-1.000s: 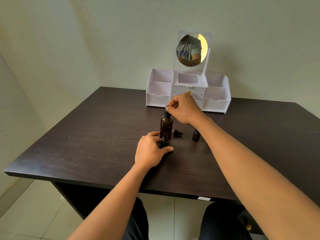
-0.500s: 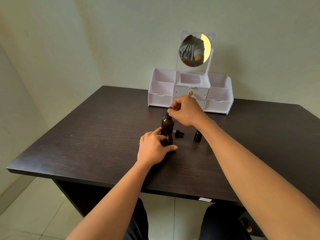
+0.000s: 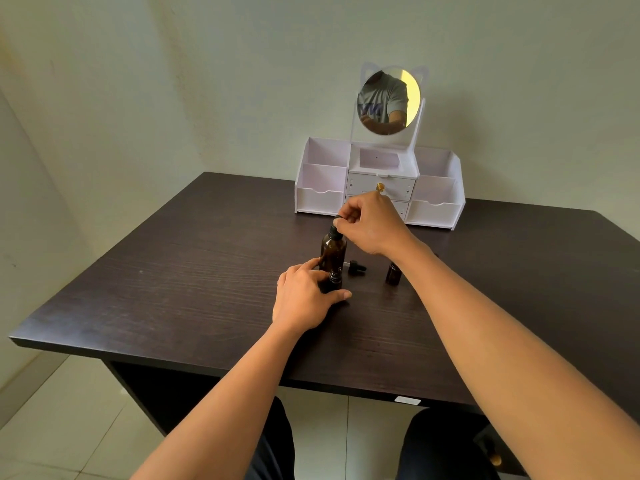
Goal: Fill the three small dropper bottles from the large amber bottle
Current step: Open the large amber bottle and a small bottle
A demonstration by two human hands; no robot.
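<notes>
Big amber bottle standing up straight near the middle of the dark table. Black dropper top right at the bottle's neck. Right hand just above the bottle, fingertips pinched tight on the dropper's bulb. Cannot tell if the dropper is screwed on or lifted a bit.

Just in front of the big bottle, a small dropper bottle, open at the top, standing on the table. Left hand wrapped around it, thumb on the near side, pointer finger reaching up to touch the big bottle's side. Most of the little bottle hidden by the hand.

A loose small dropper cap lying on its side on the table, just to the right of the big bottle. Further right, a second small bottle standing up, half hidden behind the right wrist. Third small bottle not seen.

At the far side of the table, a white organizer with open boxes and little drawers, set against the wall. On top of it, a round mirror with cat ears, showing a gray shirt. Pale floor tiles under the table.
</notes>
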